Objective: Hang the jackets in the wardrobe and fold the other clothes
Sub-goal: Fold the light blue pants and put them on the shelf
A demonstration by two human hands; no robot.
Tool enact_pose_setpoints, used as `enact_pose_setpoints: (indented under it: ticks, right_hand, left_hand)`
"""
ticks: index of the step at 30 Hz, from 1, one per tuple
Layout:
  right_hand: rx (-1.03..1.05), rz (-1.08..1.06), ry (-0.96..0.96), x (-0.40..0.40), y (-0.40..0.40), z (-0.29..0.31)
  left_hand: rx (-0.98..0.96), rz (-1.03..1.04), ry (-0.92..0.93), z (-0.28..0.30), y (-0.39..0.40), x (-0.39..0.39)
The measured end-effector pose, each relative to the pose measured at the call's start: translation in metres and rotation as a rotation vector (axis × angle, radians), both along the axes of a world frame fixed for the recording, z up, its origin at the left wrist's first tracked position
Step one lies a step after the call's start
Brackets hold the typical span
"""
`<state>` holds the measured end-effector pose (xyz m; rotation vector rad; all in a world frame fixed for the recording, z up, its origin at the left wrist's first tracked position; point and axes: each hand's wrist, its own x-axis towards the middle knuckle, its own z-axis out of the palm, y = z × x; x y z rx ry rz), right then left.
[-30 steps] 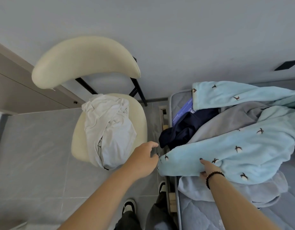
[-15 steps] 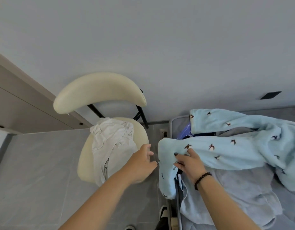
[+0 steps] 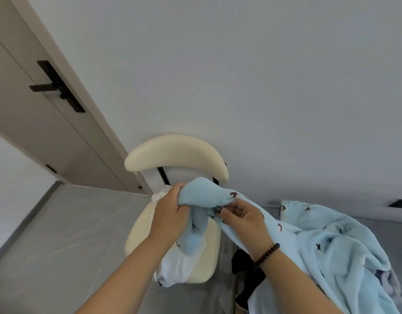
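A light blue fleece garment with small dark bird marks is lifted up in front of me. My left hand is shut on its bunched end, which hangs down below the fist. My right hand, with a bead bracelet at the wrist, pinches the same fabric just to the right. The rest of the garment trails down to the lower right over the bed. A white garment lies crumpled on the cream chair behind my hands. A dark navy garment shows below my right wrist.
The cream chair stands against the grey wall. A beige door with a black handle is at the left. Grey tiled floor spreads at the lower left. A greyish cloth peeks out at the far right.
Both hands have closed on the blue garment's end and raised it off the bed, up in front of the chair. The view has tilted upward, bringing the door into sight.
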<state>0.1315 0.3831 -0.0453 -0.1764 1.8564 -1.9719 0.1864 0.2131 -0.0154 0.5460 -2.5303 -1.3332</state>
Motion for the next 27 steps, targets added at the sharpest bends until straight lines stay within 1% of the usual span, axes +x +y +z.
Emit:
enact_pose_setpoints:
  ticks: [2,4,6,8,10,11,13,14,15,17,19,22,25,27]
  right_hand:
    - [0.179,-0.167,0.19,0.011,-0.008,-0.012]
    - [0.339,-0.277,0.401,0.024,-0.016,-0.025]
    - [0.463,-0.311,0.504,0.033,-0.023,-0.034]
    - [0.524,-0.308,0.574,0.038,-0.03,-0.037]
    - [0.544,-0.271,0.595,0.041,-0.039,-0.035]
    - [0.536,-0.223,0.554,0.042,-0.044,-0.029]
    - [0.543,-0.095,0.417,0.044,-0.058,-0.012]
    - [0.594,-0.004,0.399,0.046,-0.065,-0.002]
    - [0.623,0.074,0.429,0.05,-0.074,0.009]
    - [0.569,0.165,0.488,0.064,-0.095,0.027]
    - [0.434,0.228,0.497,0.091,-0.119,0.055]
    - [0.193,0.308,0.415,0.14,-0.16,0.094]
    - [0.016,0.417,0.341,0.198,-0.209,0.13]
    - [-0.128,0.454,0.276,0.236,-0.238,0.153]
  left_hand:
    - [-0.008,0.079,0.038,0.016,0.0,0.009]
    - [0.015,0.13,0.099,0.033,0.0,0.023]
    - [0.043,0.181,0.175,0.053,-0.006,0.04]
    - [0.058,0.232,0.255,0.078,-0.018,0.057]
    - [0.066,0.274,0.33,0.103,-0.032,0.075]
    - [0.066,0.289,0.364,0.115,-0.039,0.086]
    - [0.077,0.317,0.429,0.135,-0.052,0.107]
    - [0.09,0.335,0.462,0.143,-0.059,0.119]
    - [0.109,0.359,0.494,0.15,-0.067,0.132]
    - [0.148,0.409,0.546,0.16,-0.084,0.16]
    - [0.165,0.453,0.568,0.17,-0.102,0.191]
    - [0.175,0.502,0.59,0.182,-0.128,0.242]
    - [0.183,0.61,0.658,0.188,-0.161,0.308]
    - [0.162,0.671,0.627,0.19,-0.183,0.354]
